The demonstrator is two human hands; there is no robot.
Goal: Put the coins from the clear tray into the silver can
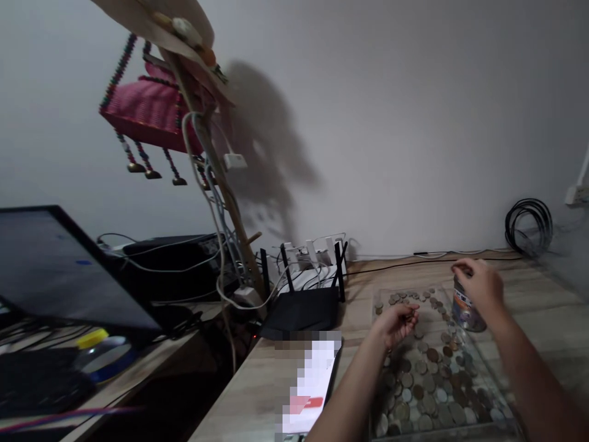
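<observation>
Coins (427,374) fill a clear tray (376,296) on the wooden desk (534,307), under both hands. The left hand (398,322) pinches a few coins. The right hand (478,285) clamps a jar (465,314) at the tray's far edge. A router (301,307) stands left of the hands, before the white wall (414,123).

One head-worn cam at the desk (543,307). Faces forward at the wall (414,123), pitched slightly down, rolled a bit. Close range: left hand (396,322) and right hand (479,285) sit bottom right, wall fills the upper half.
</observation>
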